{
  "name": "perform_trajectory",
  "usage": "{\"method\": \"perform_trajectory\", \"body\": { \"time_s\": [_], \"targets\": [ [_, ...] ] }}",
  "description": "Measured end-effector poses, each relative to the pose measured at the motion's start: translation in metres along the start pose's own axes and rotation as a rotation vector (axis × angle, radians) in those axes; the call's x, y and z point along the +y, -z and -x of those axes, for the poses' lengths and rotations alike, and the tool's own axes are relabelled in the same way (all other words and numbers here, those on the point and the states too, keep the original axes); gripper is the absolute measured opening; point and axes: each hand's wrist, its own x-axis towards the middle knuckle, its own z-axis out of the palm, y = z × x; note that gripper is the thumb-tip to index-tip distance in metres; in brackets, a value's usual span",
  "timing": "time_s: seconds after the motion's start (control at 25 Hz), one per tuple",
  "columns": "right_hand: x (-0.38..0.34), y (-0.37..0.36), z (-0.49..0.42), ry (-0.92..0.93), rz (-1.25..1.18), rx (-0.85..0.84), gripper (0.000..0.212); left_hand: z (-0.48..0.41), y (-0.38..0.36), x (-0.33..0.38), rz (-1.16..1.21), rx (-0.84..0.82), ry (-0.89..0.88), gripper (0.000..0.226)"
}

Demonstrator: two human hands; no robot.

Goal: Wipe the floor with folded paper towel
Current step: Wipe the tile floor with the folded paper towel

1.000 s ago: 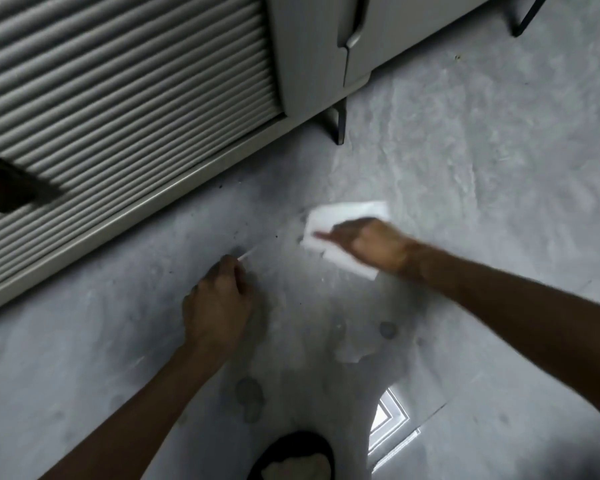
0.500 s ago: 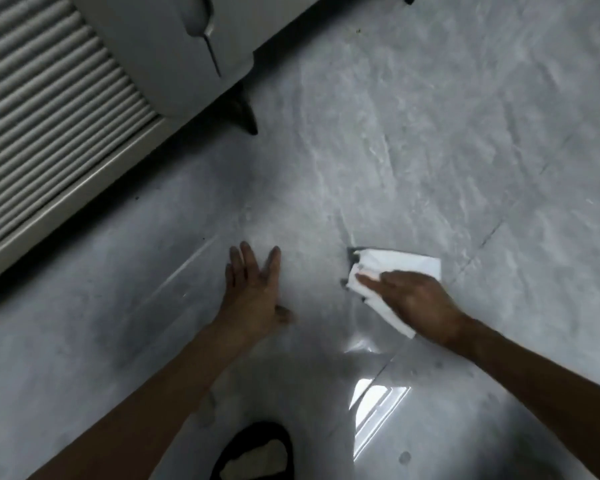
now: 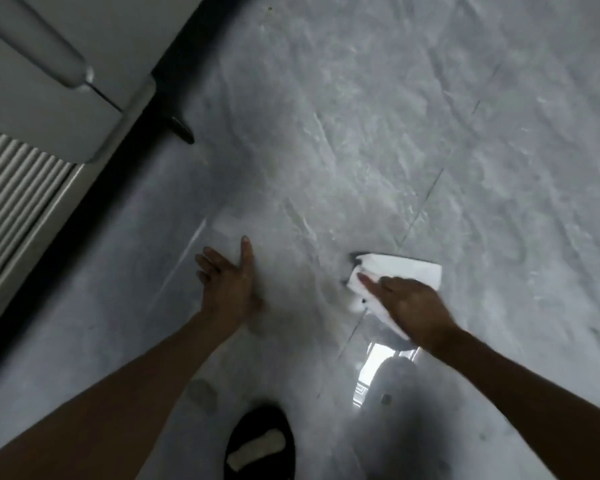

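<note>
A folded white paper towel (image 3: 414, 271) lies flat on the grey marbled floor (image 3: 395, 133), right of centre. My right hand (image 3: 413, 306) presses down on its near half, index finger stretched toward the towel's left edge; the hand hides part of the towel. My left hand (image 3: 227, 282) rests flat on the floor about a hand's width to the left, fingers straight and spread, holding nothing.
A grey cabinet (image 3: 66, 64) on a dark foot (image 3: 181, 129) and a ribbed shutter (image 3: 11, 188) line the upper left. A black slipper (image 3: 260, 441) sits at the bottom centre. A bright window reflection (image 3: 378, 368) shines on the floor below the towel.
My right hand has slid the towel rightward and nearer, away from the cabinet. My left hand, curled a second ago, has opened and now lies flat on the floor.
</note>
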Motion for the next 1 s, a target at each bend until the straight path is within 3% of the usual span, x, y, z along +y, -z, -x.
{"method": "perform_trajectory", "body": {
  "time_s": [0.12,0.24,0.28,0.32,0.44,0.48,0.52,0.6,0.68,0.76,0.84,0.88,0.92,1.0],
  "targets": [
    [0.068,0.027,0.067,-0.672,-0.023,0.017,0.054,0.0,0.0,0.0,-0.01,-0.047,-0.02,0.093],
    [0.023,0.017,0.033,-1.142,-0.074,0.212,0.045,-0.005,-0.003,-0.001,0.003,-0.076,-0.006,0.124],
    [-0.004,0.009,0.003,-1.159,-0.099,0.232,0.046,-0.006,-0.006,-0.004,0.054,-0.092,0.007,0.13],
    [-0.037,-0.002,-0.022,-1.023,-0.133,0.241,0.048,-0.007,-0.008,-0.006,0.099,-0.082,0.008,0.133],
    [-0.128,-0.026,-0.037,-0.316,-0.056,0.11,0.045,-0.008,-0.014,-0.006,0.173,-0.031,-0.031,0.135],
    [-0.13,-0.023,-0.02,-0.153,-0.073,0.077,0.045,-0.004,-0.014,-0.008,0.194,-0.021,-0.032,0.133],
    [-0.117,-0.016,0.008,-0.102,-0.078,0.042,0.046,0.0,-0.012,-0.009,0.209,-0.006,-0.036,0.131],
    [-0.068,-0.003,0.084,-0.335,-0.022,-0.009,0.048,0.005,-0.011,-0.007,0.227,0.011,-0.037,0.128],
    [-0.013,0.013,0.172,-0.861,0.0,0.039,0.047,0.01,-0.01,-0.006,0.225,0.022,-0.032,0.126],
    [0.01,0.025,0.233,-1.354,-0.07,0.197,0.047,0.017,-0.008,-0.003,0.236,0.009,-0.015,0.124],
    [0.003,0.018,0.223,-1.638,-0.043,0.34,0.049,0.025,-0.004,0.003,0.22,-0.017,-0.007,0.117],
    [-0.009,0.013,0.198,-1.656,-0.035,0.359,0.047,0.032,-0.003,0.012,0.196,-0.021,-0.042,0.11],
    [-0.022,0.008,0.167,-1.562,-0.032,0.344,0.045,0.041,-0.004,0.027,0.182,-0.009,-0.122,0.099],
    [-0.059,-0.003,0.108,-1.037,-0.055,0.165,0.046,0.063,-0.014,0.072,0.155,0.048,-0.372,0.078]
  ]
}}
